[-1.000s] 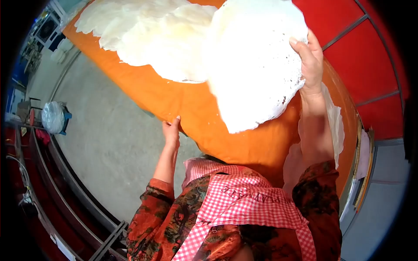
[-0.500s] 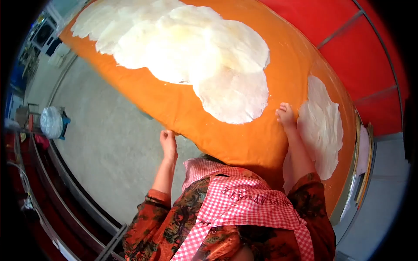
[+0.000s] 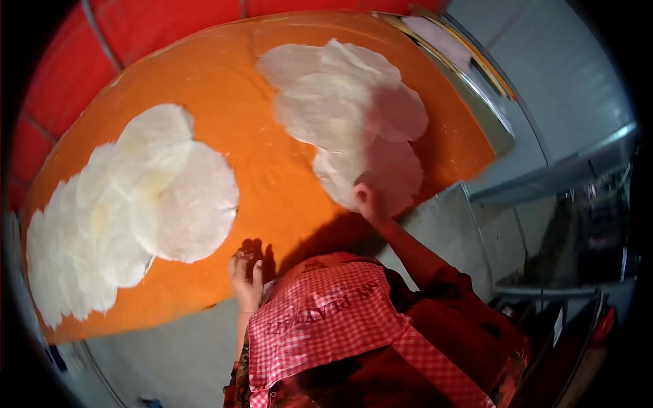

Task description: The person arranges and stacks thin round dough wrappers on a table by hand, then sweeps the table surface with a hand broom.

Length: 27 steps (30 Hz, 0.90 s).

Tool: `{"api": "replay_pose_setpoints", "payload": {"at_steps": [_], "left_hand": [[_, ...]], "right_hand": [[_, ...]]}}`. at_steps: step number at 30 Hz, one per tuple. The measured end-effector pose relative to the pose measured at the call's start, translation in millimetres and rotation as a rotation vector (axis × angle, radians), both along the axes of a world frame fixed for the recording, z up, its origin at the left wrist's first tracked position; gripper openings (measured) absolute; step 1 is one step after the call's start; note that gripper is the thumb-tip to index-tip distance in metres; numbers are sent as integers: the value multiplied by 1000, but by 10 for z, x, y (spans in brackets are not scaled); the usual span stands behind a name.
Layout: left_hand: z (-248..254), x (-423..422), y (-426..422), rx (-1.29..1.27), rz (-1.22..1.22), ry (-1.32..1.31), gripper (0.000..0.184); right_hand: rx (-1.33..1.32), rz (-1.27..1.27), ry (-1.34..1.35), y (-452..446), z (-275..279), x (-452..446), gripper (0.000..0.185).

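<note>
Two overlapping groups of thin, round, pale flatbreads lie on the orange cloth. My right hand (image 3: 367,202) is over the near edge of the right group's closest flatbread (image 3: 398,173). Its fingers are curled in, and whether they grip the edge is hidden. By the front edge of the cloth, my left hand (image 3: 246,275) has its fingers loosely bent and apart, holding nothing. The nearest bread to it is a round flatbread (image 3: 197,204) at the end of the left group, a short gap away.
The orange cloth (image 3: 272,183) covers a large table with a curved-looking far edge. Red panels (image 3: 170,27) stand behind it. Boards (image 3: 469,47) are at the back right beside a grey panel (image 3: 544,75). Grey floor (image 3: 156,347) shows in front. I wear a checked apron (image 3: 326,313).
My view has turned right, bringing the right flatbread group to the middle. My right hand has come over its near flatbread. The left hand's fingers have loosened from a fist.
</note>
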<state>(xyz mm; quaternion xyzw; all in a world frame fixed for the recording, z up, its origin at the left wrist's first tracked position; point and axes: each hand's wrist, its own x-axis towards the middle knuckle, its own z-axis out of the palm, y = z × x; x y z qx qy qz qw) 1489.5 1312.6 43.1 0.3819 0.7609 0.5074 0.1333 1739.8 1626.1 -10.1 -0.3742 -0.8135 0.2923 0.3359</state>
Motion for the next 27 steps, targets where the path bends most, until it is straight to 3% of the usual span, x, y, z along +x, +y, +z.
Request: {"api": "replay_pose_setpoints", "payload": {"at_steps": [2,4,7,10,13,16,19,21,22,25,27], "left_hand": [[-163,-33,77,-24,-55,14,17],[-346,-67,138,-52,-89,77,17],[-502,-85,184,-65,-66,162,19],[-569,-57,267,-60,15,336,17],[-544,-31,266,-107,46,382,13],[-613,-48,247,-85,55,386,12],[-699,-72,255,5,47,319,11],[-628,-30,286,7,41,309,10],[-517,3,281,-24,44,334,10],[-573,-29,283,-17,34,352,9],[-612,-63,274,2,30,359,8]], "right_hand": [[376,-465,-129,178,44,380,11],[456,-708,-228,452,-69,898,17],[-126,-962,-160,584,-142,1305,21],[-756,-700,413,641,-80,1504,26],[-872,-777,596,783,-224,1452,29],[-493,-765,91,1025,-585,1530,31],[-234,-856,-17,1070,-207,1455,34],[-211,-884,-27,1324,-384,1545,39],[-201,-894,-30,1451,-491,1603,41],[-806,-647,116,1573,-158,1520,44],[-727,-572,120,1513,52,1441,42]]}}
